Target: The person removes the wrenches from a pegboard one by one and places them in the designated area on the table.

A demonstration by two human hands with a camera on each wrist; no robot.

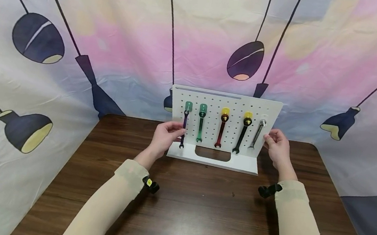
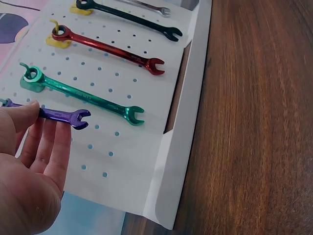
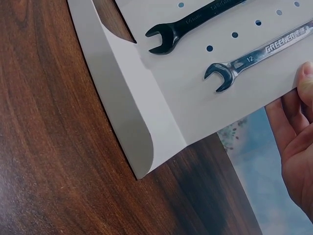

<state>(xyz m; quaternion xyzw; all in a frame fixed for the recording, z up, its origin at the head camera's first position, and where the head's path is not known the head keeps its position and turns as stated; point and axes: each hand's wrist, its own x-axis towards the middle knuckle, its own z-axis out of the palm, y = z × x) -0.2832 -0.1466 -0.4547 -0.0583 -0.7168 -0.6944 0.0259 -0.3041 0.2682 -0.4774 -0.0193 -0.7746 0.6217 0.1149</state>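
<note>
A white pegboard stand (image 1: 210,136) stands upright on the table, with several combination wrenches hanging from its hooks. At its left side my left hand (image 1: 164,136) pinches the shaft of the purple wrench (image 2: 63,115) between thumb and fingers; the wrench's ring end is still at its hook. My right hand (image 1: 278,150) grips the board's right edge, thumb on the front and fingers behind. Nearest that hand hangs the silver wrench (image 3: 254,56). Between the hands hang a green wrench (image 2: 88,97), a red wrench (image 2: 110,49) and a black wrench (image 1: 242,134).
The stand's base has a cut-out slot (image 1: 213,153) at its front. Green hooks (image 1: 203,107) and yellow hooks (image 1: 225,111) hold the wrenches. Brown wood table (image 1: 197,214) lies in front, and a cloth printed with lamps (image 1: 208,24) hangs behind.
</note>
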